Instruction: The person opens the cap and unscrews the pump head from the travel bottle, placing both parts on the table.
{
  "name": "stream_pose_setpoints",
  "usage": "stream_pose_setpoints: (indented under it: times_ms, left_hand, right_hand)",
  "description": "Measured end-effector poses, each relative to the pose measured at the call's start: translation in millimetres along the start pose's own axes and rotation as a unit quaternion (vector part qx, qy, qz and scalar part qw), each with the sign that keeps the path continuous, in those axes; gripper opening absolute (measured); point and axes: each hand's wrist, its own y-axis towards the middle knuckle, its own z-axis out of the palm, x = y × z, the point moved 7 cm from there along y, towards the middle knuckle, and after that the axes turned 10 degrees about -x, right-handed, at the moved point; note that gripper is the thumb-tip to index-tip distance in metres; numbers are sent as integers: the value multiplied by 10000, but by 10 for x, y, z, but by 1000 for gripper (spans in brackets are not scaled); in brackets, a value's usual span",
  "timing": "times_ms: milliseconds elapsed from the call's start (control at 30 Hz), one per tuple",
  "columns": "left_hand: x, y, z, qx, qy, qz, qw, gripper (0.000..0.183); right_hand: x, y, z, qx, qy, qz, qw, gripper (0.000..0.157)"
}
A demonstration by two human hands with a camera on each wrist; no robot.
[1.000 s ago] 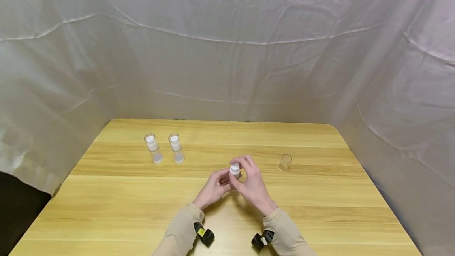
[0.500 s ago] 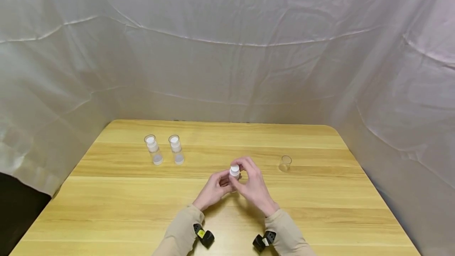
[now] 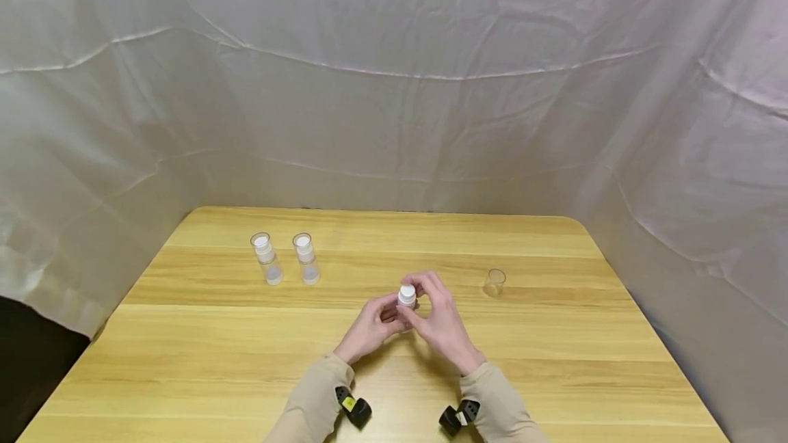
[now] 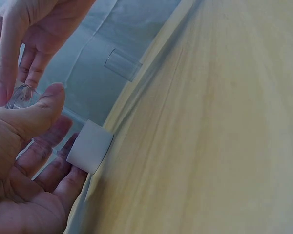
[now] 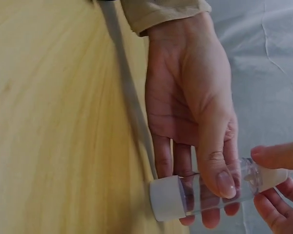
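Observation:
A small clear pump bottle point(image 3: 407, 297) with a white top and white base stands between both hands, near the front middle of the table. My left hand point(image 3: 366, 327) holds its transparent body, thumb on one side and fingers behind; the right wrist view shows this grip above the white base point(image 5: 167, 199). With thumb and fingers, my right hand point(image 3: 440, 323) pinches the white upper part point(image 5: 272, 178). Its clear cap point(image 3: 494, 282) stands apart, farther right on the table. Fingers partly cover the bottle in the head view.
Two similar bottles with white tops, a left one point(image 3: 267, 260) and a right one point(image 3: 306, 260), stand upright at the back left. The wooden table point(image 3: 185, 361) is enclosed by a pale hanging sheet point(image 3: 394, 122) at the back and sides.
Both hands stay on the bottle in nearly the same place. The right wrist has shifted very slightly to the right. Nothing else on the table has moved.

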Motion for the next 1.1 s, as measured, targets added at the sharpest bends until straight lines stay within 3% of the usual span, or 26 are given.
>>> stream_pose_setpoints:
  times_ms: [233,600,800,933,1100]
  left_hand:
    - [-18,0,-6,-19,68,87,9999,45]
    - [-21,-2,-6,-22,126,81,9999,48]
    - [-17,-1,-9,-24,158,154,9998,47]
    - [-20,-7,-10,-49,123,82,9999,48]
    - [-23,-2,4,15,-2,56,10000,50]
  right_hand:
    - [13,-13,9,247,-137,-312,9991,55]
    - [56,10,13,-23,-334,-490,9982,46]
    - [6,-9,25,365,-102,-251,9990,56]
    - [-6,-9,18,237,-158,-95,9995,60]
    - [-8,3,6,129,-113,-169,9997,52]
